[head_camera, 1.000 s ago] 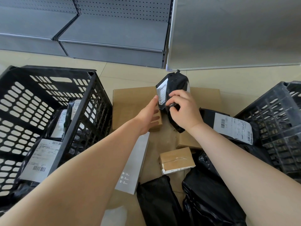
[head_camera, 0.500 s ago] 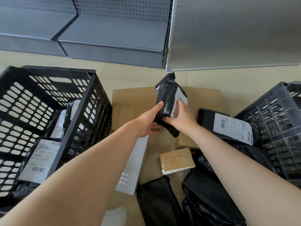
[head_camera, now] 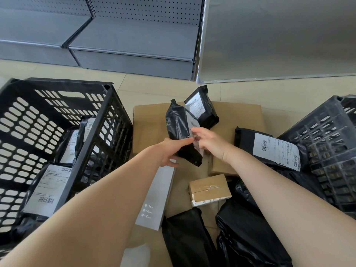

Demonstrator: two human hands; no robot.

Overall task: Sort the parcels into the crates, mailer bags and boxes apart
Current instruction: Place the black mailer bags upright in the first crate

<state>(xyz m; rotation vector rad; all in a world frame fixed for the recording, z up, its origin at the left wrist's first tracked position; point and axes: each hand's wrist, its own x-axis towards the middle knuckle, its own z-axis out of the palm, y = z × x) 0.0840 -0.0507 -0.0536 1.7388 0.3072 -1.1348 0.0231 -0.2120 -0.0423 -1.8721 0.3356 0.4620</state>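
Mailer bag: black, held up off the big flat carton, between the two hands at the middle of the scene; its long axis runs from lower right, near the wrists, up and away to its top end.
Near parcels: black bags and a small taped box lie close to the person, a long grey box just under the left forearm.
Left hand: grips the bag's lower half from the left side, fingers along its face, thumb hidden underneath as far as I can see.
Right hand: fingers bent, tips on the pale label at the bag's right edge; it looks like a light pinch, though I cannot tell for sure.
Nearer hand: left, and it carries the weight, I'd say.
Left crate: on the left of the left arm, already holding labelled black bags, so I judge the held bag goes that way, a sideways swing over its near rim.
Right crate: on the far right, well apart from the bag; contents unclear.
Far bags: a second small bag stands just behind the held one, and a labelled one lies beside the right crate.
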